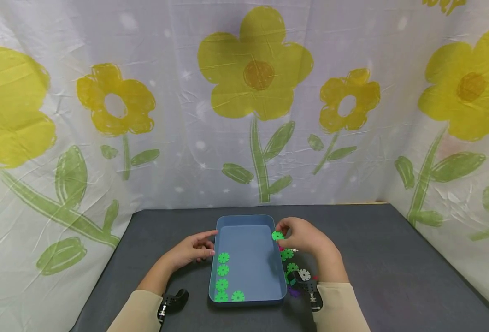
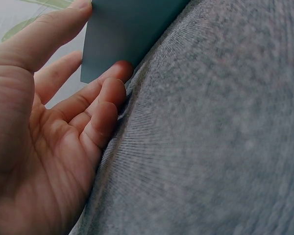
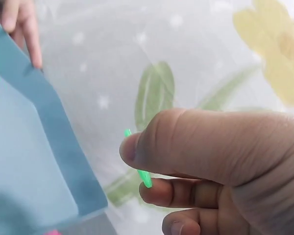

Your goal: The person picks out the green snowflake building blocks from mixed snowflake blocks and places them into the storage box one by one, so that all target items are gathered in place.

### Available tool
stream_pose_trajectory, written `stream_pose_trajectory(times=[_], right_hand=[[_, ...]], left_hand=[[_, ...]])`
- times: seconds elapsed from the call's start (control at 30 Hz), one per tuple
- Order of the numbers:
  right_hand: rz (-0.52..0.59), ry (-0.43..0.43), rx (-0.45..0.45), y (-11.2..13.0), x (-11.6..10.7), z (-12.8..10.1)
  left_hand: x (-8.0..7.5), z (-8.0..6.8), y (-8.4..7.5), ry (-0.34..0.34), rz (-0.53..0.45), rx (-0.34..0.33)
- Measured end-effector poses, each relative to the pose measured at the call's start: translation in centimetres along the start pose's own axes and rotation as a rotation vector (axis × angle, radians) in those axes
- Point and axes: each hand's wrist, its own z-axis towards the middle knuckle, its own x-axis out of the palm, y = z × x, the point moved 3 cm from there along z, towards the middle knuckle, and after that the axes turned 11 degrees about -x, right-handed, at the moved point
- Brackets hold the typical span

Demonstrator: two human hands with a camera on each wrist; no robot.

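A blue rectangular tray [image 1: 252, 258] lies on the dark table. Several green notched discs [image 1: 222, 270] form a column along its left side, and another green disc [image 1: 238, 296] lies to their right at the near end. My left hand [image 1: 190, 249] rests against the tray's left wall, its fingertips touching it; the left wrist view shows its fingers [image 2: 102, 120] loosely bent beside the tray wall [image 2: 122, 34]. Over the tray's right edge, my right hand [image 1: 306, 237] pinches one green notched disc [image 1: 277, 235], seen edge-on between thumb and fingers in the right wrist view.
Right of the tray, partly under my right wrist, lie loose discs: green ones [image 1: 287, 254], a white one [image 1: 304, 275] and a purple one [image 1: 294, 292]. A cloth backdrop with yellow flowers [image 1: 258, 74] hangs behind the dark table [image 1: 393, 276].
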Motion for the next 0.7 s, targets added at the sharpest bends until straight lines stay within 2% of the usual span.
stream_pose_trajectory(times=[0.3, 0.7], right_hand=[[-0.096, 0.085, -0.128, 3.0, 2.3, 1.1], [-0.167, 0.214, -0.224, 4.2, 6.6, 2.5]], left_hand=[[0.0, 0.0, 0.0, -0.01, 0.004, -0.001], [0.1, 0.1, 0.1, -0.009, 0.002, -0.003]])
